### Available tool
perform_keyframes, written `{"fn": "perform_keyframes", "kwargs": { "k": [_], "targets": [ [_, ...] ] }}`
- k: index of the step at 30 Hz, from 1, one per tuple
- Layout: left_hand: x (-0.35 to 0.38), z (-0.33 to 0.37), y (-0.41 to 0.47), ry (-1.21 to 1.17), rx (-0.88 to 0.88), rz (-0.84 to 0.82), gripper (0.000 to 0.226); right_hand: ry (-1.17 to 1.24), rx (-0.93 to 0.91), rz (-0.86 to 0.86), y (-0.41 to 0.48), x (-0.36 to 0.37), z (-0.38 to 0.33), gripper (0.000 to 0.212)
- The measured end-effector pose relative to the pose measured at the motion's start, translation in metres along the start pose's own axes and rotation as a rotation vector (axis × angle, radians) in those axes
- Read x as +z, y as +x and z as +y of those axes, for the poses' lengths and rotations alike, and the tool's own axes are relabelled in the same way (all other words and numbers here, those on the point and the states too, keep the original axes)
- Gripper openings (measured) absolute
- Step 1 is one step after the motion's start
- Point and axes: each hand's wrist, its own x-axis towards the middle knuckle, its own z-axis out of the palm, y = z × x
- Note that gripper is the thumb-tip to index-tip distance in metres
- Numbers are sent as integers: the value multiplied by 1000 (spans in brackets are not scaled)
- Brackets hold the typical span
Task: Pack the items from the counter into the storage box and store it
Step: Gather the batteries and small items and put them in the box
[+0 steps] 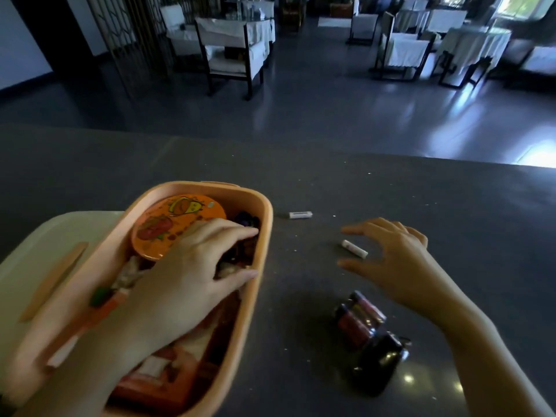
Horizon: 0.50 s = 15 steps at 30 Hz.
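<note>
A peach storage box (264, 236) stands on the dark counter at the left, filled with an orange round tin (168, 224), a red packet (156, 383) and other small things. My left hand (192, 275) rests inside the box on its contents, fingers spread; whether it grips anything I cannot tell. My right hand (394, 260) hovers with fingers apart just over a small white tube (354, 248), not touching it. A second white tube (300, 214) lies farther back. A pack of dark bottles (361, 320) and a black pouch (382, 362) lie near my right forearm.
The box's pale lid (36, 254) lies left of the box with a peach strip on it. The counter's far edge (301, 145) runs across the middle. Beyond it are a dark floor, chairs and cloth-covered tables (240, 34).
</note>
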Motion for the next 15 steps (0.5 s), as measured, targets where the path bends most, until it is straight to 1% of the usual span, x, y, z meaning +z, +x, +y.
{"fn": "perform_keyframes", "kwargs": {
  "k": [3,8,12,15],
  "targets": [
    [33,38,9,0,4,19,50,-8,3,8,-14,-16,40,49],
    [86,83,17,45,-41,64,50,-45,18,-56,-27,-23,98,48],
    [123,81,33,-10,-127,45,49,31,39,-84,-20,-7,121,45],
    [144,59,55,-19,-177,93,50,104,50,-97,-6,10,129,42]
  ]
}}
